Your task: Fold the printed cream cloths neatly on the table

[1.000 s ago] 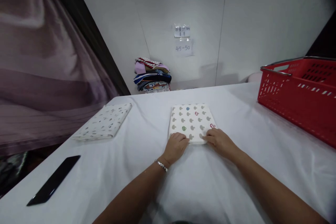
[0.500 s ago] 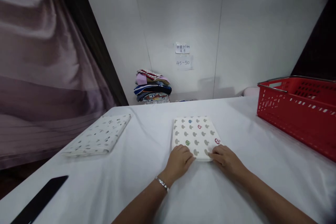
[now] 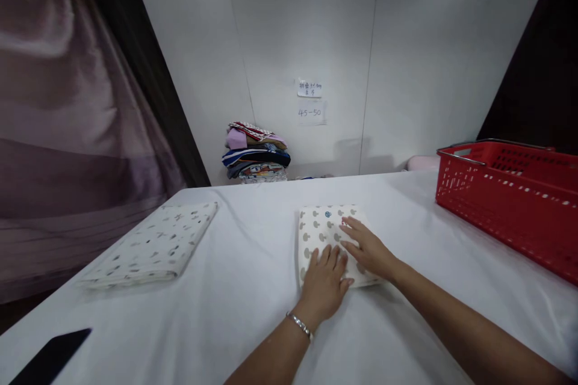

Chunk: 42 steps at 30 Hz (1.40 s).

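Pressing the folded cloth point(image 3: 316, 228) flat: left hand point(image 3: 326, 283), right hand point(image 3: 368, 249)

The folded cloth point(image 3: 316, 225) in the middle is cream, printed with rows of grey mushroom shapes and one blue one. The second folded cloth point(image 3: 153, 246) is white with small scattered grey and dark marks. The surface point(image 3: 244, 325) is covered in plain white. The basket point(image 3: 510, 204) is bright red with a grey handle. The stack of clothes point(image 3: 255, 153) shows pink, navy, orange and red stripes. The curtain point(image 3: 67, 132) is dusty mauve and the bracelet point(image 3: 300, 326) is silver.
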Tool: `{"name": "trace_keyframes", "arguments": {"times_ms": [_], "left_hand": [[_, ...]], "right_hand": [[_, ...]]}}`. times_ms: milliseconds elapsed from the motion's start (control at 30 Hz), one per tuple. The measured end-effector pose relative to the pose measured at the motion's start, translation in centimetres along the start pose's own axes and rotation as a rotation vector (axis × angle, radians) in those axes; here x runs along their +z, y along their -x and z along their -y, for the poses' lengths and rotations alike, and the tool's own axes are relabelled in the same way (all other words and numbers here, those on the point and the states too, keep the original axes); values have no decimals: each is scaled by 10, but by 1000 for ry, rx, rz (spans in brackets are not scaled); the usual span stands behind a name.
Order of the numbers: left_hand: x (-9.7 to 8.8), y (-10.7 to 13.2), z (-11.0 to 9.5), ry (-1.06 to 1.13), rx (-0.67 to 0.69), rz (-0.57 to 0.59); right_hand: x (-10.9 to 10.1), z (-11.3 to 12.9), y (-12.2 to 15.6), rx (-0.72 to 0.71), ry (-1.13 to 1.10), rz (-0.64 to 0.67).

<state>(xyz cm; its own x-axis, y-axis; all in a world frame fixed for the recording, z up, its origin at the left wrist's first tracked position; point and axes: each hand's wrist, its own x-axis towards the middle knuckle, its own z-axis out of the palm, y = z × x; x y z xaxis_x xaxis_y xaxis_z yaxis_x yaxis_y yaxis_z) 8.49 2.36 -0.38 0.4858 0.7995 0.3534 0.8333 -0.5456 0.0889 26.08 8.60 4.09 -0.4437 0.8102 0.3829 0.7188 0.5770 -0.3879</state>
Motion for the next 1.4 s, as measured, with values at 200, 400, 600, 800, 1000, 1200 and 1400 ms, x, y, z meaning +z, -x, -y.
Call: {"name": "trace_keyframes", "arguments": {"times_ms": [200, 400, 600, 800, 1000, 1200, 1400], "left_hand": [[0, 5, -4, 63, -34, 21], [-27, -27, 14, 165, -156, 138], [-10, -46, 52, 152, -440, 192], [4, -39, 54, 190, -459, 189], [0, -40, 52, 188, -458, 174], [5, -38, 51, 184, -454, 145], [3, -39, 50, 172, -458, 87]], "right_hand": [[29, -40, -42, 208, 323, 203], [46, -60, -33, 208, 378, 207], [42, -60, -36, 217, 364, 232], [40, -31, -83, 227, 339, 246], [74, -18, -110, 124, 253, 345], [78, -16, -122, 168, 203, 380], [90, 9, -142, 30, 73, 461]]}}
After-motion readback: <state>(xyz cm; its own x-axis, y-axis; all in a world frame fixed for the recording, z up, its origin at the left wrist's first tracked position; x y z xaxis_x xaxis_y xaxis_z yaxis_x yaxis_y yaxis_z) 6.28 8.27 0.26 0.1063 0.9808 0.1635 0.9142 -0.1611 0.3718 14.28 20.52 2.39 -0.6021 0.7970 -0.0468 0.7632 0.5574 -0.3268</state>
